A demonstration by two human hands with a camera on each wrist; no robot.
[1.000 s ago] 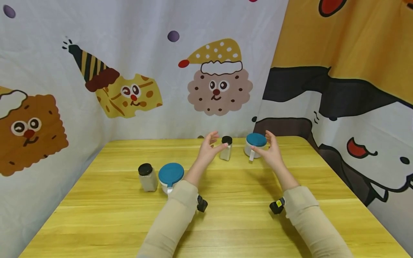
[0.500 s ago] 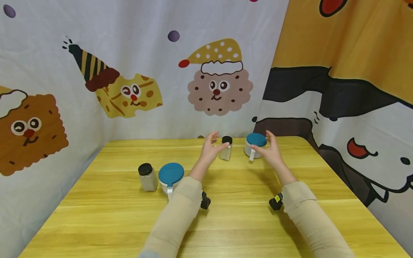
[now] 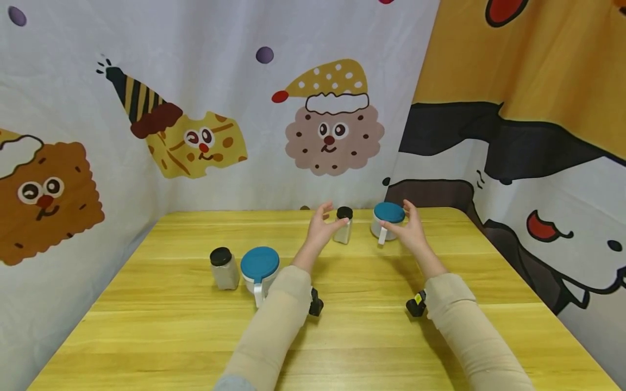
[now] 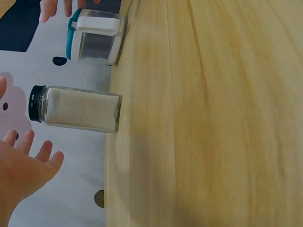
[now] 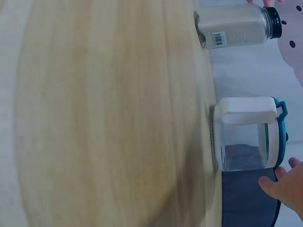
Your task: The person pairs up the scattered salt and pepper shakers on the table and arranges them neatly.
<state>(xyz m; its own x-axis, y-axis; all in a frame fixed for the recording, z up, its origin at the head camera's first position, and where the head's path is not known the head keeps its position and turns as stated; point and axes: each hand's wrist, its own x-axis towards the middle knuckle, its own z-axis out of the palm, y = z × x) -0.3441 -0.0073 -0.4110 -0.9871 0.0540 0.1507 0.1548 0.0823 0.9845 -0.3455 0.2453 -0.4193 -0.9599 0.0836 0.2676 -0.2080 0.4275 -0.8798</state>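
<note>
Wooden desk [image 3: 362, 347], head view: we see the left grip [image 3: 320, 232] spread beside a black-capped jar [image 3: 343, 234] and the right grip [image 3: 412, 231] spread beside a blue-lidded mug [image 3: 387, 213], both vessels upright near the far edge; a second jar [image 3: 225, 271] and second mug [image 3: 260, 264] stand at left. Left wrist view: fingers [image 4: 44, 151] and jar stand apart. Right wrist view: we cannot tell whether the fingertips [image 5: 269, 186] touch the lid [image 5: 282, 142].

A yellowish wood-grained surface [image 3: 362, 353] spreads at six o'clock; white cartoon-print fabric [image 3: 210, 43] hangs at twelve, orange cloth [image 3: 548, 70] at two.
</note>
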